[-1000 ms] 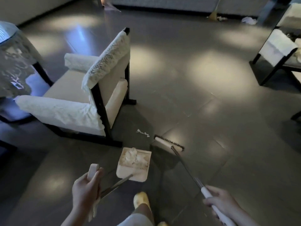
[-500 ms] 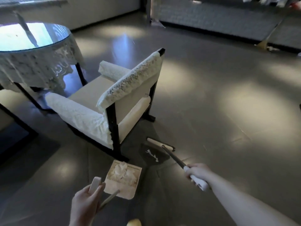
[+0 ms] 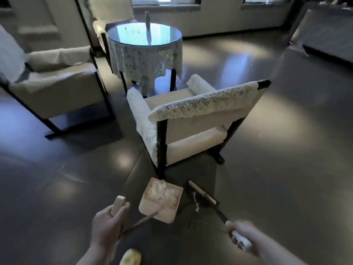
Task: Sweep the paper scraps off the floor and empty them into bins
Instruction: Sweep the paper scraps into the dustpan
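Note:
A cream dustpan [image 3: 150, 211] sits on the dark floor just behind the armchair, with a heap of white paper scraps [image 3: 162, 192] in it. My left hand [image 3: 108, 224] grips the top of its long handle. To the right, my right hand [image 3: 238, 233] grips the white grip of a broom, whose brush head [image 3: 202, 195] rests on the floor beside the pan. One white paper scrap [image 3: 195, 201] lies on the floor against the brush, between it and the dustpan.
A cream armchair [image 3: 193, 129] with a lace cover stands right ahead, its black leg touching the pan's far corner. Beyond it are a round glass-topped table [image 3: 145, 35] with a lace cloth and a second armchair [image 3: 51, 79] at left. My yellow slipper [image 3: 130, 257] shows below.
My view has swung left and up, bringing the table and second armchair in. The broom has dragged the scrap closer to the dustpan. Both hands keep their grips.

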{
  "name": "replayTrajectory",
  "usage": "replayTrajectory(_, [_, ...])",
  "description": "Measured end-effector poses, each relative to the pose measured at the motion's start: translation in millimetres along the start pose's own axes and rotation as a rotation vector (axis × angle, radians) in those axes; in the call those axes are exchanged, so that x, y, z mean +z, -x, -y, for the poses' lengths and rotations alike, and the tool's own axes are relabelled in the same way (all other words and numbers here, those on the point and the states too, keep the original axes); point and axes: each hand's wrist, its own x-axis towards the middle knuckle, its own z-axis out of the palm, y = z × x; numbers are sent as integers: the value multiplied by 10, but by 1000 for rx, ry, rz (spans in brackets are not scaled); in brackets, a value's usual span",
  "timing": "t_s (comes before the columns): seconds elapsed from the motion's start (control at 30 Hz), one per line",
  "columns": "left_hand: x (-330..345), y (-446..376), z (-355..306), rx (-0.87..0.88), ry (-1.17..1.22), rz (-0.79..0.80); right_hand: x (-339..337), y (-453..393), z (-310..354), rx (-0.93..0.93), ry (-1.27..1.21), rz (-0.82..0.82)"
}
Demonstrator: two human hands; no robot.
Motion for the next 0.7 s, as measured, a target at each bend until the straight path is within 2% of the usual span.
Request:
replayTrajectory(0.17, [170,584,222,-80,14,-151,-521,251,-46,19,117,100])
replayTrajectory(0.33, [145,976,300,-119,176,-243,-966,476,82,-124,209,132])
replayTrajectory(0.53, [-69,1424,690,-198,230,-363,-613,276,156,-208,196,79])
replayTrajectory(0.7, [-418,1966,1145,-287,262,-478,-169,70,-61,-78,216,113])
